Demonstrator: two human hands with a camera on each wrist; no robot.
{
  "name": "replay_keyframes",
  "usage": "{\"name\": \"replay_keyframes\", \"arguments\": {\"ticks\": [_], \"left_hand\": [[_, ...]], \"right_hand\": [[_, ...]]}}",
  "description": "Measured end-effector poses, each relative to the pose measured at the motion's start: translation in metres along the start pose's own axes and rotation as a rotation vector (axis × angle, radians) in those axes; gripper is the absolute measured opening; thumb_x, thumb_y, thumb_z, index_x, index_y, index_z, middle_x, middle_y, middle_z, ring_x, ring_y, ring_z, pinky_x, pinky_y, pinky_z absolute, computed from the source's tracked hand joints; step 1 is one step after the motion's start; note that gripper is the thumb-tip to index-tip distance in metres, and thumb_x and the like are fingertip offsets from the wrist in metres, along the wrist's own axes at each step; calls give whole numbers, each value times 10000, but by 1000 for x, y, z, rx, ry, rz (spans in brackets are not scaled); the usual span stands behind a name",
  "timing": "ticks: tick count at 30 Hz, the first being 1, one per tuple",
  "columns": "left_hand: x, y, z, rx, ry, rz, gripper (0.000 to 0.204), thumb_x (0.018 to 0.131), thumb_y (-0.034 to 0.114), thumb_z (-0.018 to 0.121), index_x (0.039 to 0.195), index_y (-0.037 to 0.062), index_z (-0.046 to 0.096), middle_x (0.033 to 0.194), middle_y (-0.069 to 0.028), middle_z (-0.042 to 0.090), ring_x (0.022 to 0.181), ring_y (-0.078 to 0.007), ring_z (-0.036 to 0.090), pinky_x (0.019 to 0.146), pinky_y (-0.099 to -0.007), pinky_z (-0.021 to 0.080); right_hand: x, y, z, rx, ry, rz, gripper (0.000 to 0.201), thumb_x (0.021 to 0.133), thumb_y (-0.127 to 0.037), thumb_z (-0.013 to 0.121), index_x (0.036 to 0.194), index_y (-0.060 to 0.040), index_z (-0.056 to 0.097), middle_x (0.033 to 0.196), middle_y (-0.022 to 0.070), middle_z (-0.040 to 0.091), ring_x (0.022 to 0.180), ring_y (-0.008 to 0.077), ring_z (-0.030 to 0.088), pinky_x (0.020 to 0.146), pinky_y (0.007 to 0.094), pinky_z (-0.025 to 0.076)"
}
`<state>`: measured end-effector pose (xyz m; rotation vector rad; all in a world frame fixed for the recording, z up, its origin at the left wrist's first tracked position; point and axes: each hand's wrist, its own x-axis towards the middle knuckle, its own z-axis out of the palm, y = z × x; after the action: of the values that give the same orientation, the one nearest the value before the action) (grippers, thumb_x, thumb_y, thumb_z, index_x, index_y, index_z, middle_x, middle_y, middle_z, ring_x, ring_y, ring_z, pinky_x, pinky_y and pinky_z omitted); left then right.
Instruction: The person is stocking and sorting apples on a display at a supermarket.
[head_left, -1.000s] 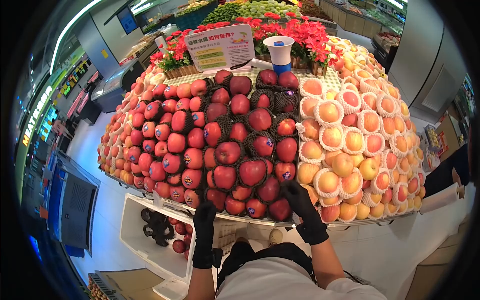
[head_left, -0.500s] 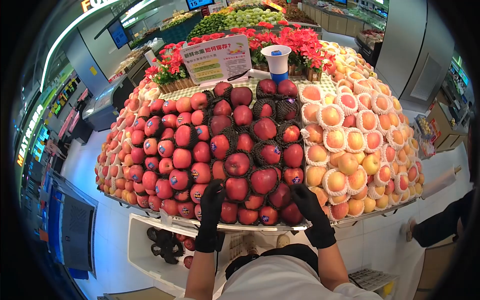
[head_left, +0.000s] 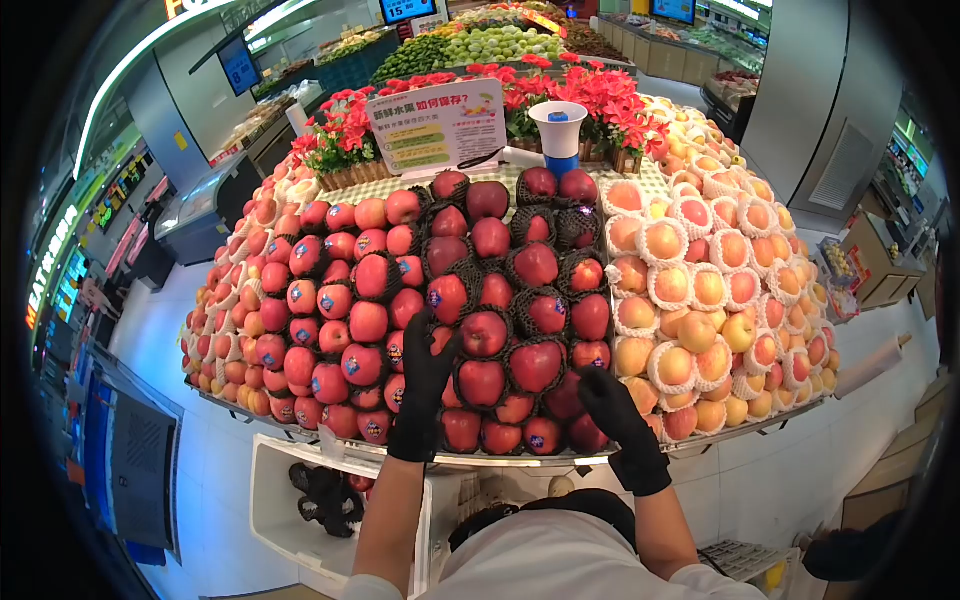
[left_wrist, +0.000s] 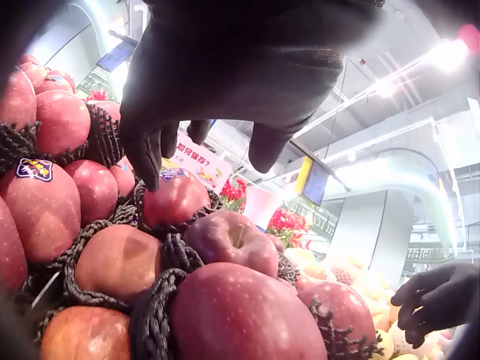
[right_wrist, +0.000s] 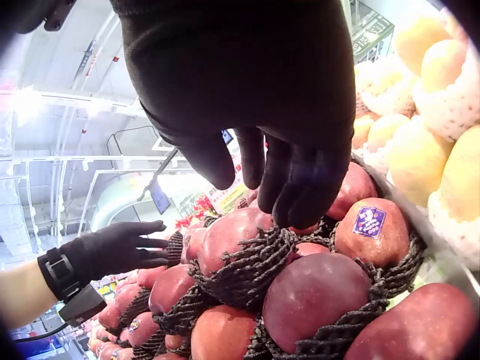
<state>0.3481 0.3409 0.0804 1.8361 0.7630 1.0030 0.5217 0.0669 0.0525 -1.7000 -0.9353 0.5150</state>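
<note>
Both hands wear black gloves. My left hand (head_left: 428, 372) reaches forward over the dark red apples (head_left: 484, 333), thumb apart from the fingers. In the left wrist view its fingertips hang close over a red apple (left_wrist: 176, 201) with a purple sticker, in a black foam net. My right hand (head_left: 615, 410) hovers at the front right edge of the same apples, fingers bent loosely downward. Beneath it in the right wrist view lie a netted apple (right_wrist: 238, 244) and a dark apple (right_wrist: 319, 296). Neither hand holds anything.
Pale apples in white foam nets (head_left: 668, 284) lie right of a divider. A sign (head_left: 438, 125), red flowers (head_left: 620, 110) and a white-and-blue megaphone (head_left: 559, 135) stand behind. Below the front edge, a white foam box (head_left: 275, 500) contains black nets.
My left hand has moved up and forward from the front edge over the red apples, its fingers spreading. The right hand stays near the front right edge. The head view has shifted slightly.
</note>
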Motion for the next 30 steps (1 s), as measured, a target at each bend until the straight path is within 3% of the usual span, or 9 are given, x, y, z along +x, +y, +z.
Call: {"name": "replay_keyframes", "arguments": {"ticks": [3, 6, 9, 13, 21, 27, 30], "left_hand": [[24, 4, 1, 106, -60, 130, 763, 788, 175, 791, 1410, 7, 382, 1389, -145, 440, 1316, -272, 415, 1105, -401, 351], [56, -24, 11, 91, -92, 277, 837, 744, 209, 827, 1415, 14, 367, 1401, -172, 416, 1313, -287, 409, 1084, -416, 368], [76, -35, 23, 269, -80, 290, 998, 624, 349, 881, 1425, 43, 372, 1359, -265, 412, 1276, -406, 427, 1044, -474, 405], [79, -5, 30, 416, -126, 158, 982, 596, 365, 885, 1408, 85, 408, 1335, -299, 417, 1227, -431, 471, 1008, -498, 432], [87, -16, 42, 362, -82, 78, 885, 577, 244, 862, 1323, 11, 448, 1277, -235, 491, 1193, -356, 505, 1004, -432, 439], [84, -11, 35, 221, 41, 90, 833, 571, 167, 847, 1280, -39, 463, 1258, -191, 527, 1181, -306, 519, 1017, -390, 432], [85, -15, 23, 334, 129, 248, 847, 604, 155, 845, 1320, -35, 433, 1300, -178, 493, 1230, -301, 479, 1063, -403, 387]], "right_hand": [[-1, 4, 2, -3, -18, 6, 376, 879, -95, 624, 1247, -50, 563, 1014, 59, 599, 845, 155, 568, 742, 299, 491], [-2, -2, 1, -34, -26, 19, 399, 874, -97, 640, 1263, -56, 561, 1033, 63, 602, 851, 156, 563, 755, 298, 494], [-4, -1, 0, -24, -29, 39, 401, 882, -112, 642, 1271, -58, 562, 1041, 63, 605, 854, 156, 563, 766, 299, 496], [-7, 3, -1, -52, -36, 59, 388, 900, -153, 639, 1270, -58, 567, 1075, 73, 622, 878, 163, 575, 780, 310, 500], [-14, -7, -2, -57, -23, 41, 364, 905, -209, 651, 1216, -28, 594, 1050, 97, 660, 864, 186, 618, 769, 329, 514], [-12, -12, -6, -29, -25, 30, 365, 906, -208, 651, 1221, -34, 587, 1058, 90, 663, 866, 172, 620, 766, 326, 515], [-10, -24, -8, 52, -30, 6, 369, 905, -203, 652, 1226, -35, 580, 1045, 75, 661, 865, 157, 614, 766, 318, 513]]}}
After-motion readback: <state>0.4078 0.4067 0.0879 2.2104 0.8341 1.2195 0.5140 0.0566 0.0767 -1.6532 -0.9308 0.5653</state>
